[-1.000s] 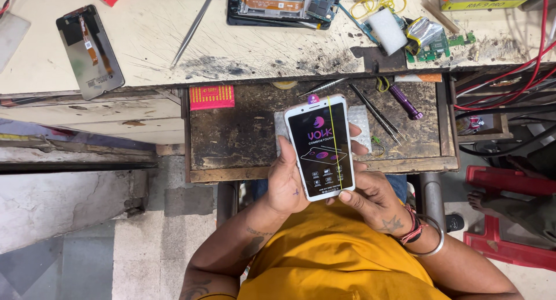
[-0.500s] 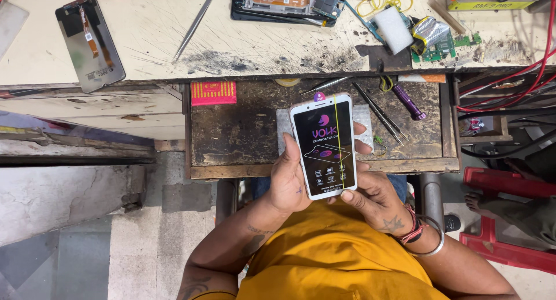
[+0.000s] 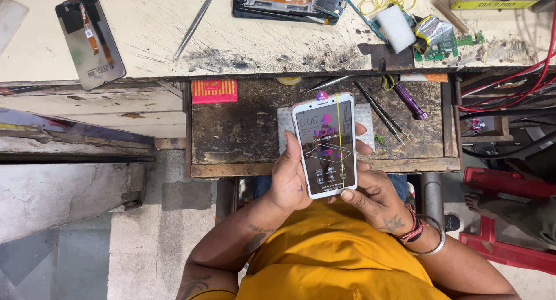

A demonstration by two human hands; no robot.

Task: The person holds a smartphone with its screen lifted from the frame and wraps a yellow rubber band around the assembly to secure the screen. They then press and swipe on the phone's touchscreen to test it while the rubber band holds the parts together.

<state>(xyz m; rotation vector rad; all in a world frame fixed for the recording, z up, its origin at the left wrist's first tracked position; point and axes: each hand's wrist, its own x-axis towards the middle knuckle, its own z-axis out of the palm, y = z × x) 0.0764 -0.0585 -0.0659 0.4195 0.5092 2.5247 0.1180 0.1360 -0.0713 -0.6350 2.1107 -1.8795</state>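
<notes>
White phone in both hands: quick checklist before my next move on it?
1. Grip: left hand wraps the white phone, right hand supports its lower edge: ok.
2. Screen lit: ok.
3. Display clean: thin yellow vertical line runs down it: not ok.
4. Glass cracks: cannot tell.
5. Tools in reach: tweezers and purple screwdriver lie in the open drawer: ok.
</notes>
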